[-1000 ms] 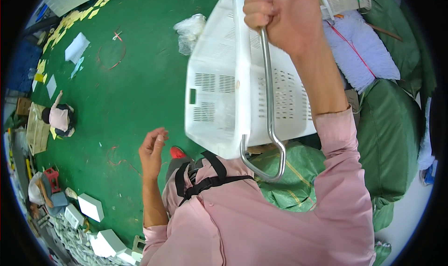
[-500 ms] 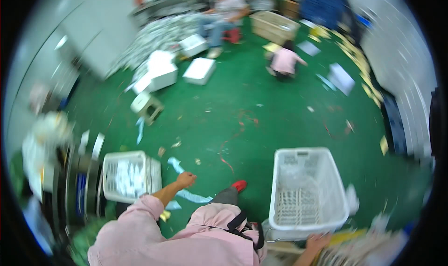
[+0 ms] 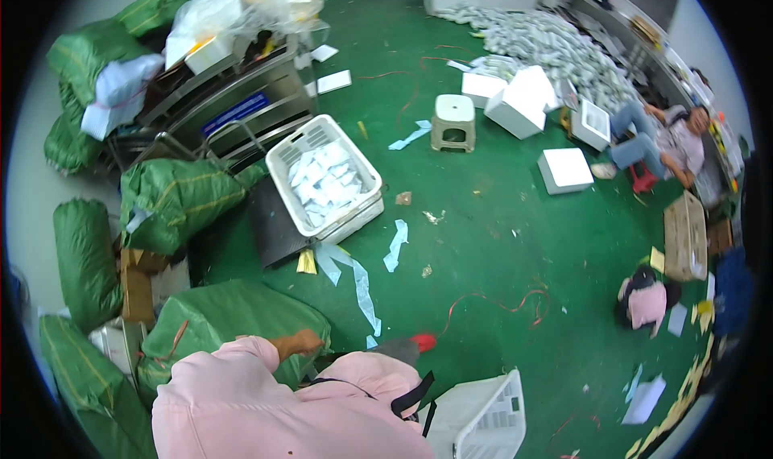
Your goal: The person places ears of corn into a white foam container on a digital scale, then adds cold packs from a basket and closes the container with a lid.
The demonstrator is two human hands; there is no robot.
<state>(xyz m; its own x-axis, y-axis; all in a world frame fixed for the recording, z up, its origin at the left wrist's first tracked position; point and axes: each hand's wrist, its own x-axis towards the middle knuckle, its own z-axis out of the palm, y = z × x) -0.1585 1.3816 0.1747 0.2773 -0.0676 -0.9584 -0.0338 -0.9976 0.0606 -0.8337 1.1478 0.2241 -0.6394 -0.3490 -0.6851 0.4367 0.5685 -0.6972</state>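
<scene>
My left hand [image 3: 303, 341] has its fingers curled, with nothing visible in it, over a large green sack [image 3: 209, 318] beside my pink-sleeved arm. My right hand is out of sight behind my body or below the frame. At the bottom, just right of my body, a white slatted plastic basket [image 3: 475, 411] shows with part of its metal handle. Ahead and to the left, a white basket [image 3: 370, 181] holding a heap of pale, flat pieces stands on another crate, beside a dark board [image 3: 274, 229] and strips of light blue material [image 3: 362, 294] on the green floor.
Green sacks [image 3: 84, 262] and a metal trolley [image 3: 241, 97] line the left. A stool [image 3: 453, 117], white foam boxes [image 3: 564, 173] and a grey-green pile [image 3: 547, 48] are ahead. A seated person [image 3: 668, 145], a crouching person [image 3: 644, 302] and a beige crate [image 3: 684, 237] are at the right.
My view has swung round toward the sacks and filled basket. The white basket, held by its handle in my right hand earlier, is now low at the bottom; that hand has left view.
</scene>
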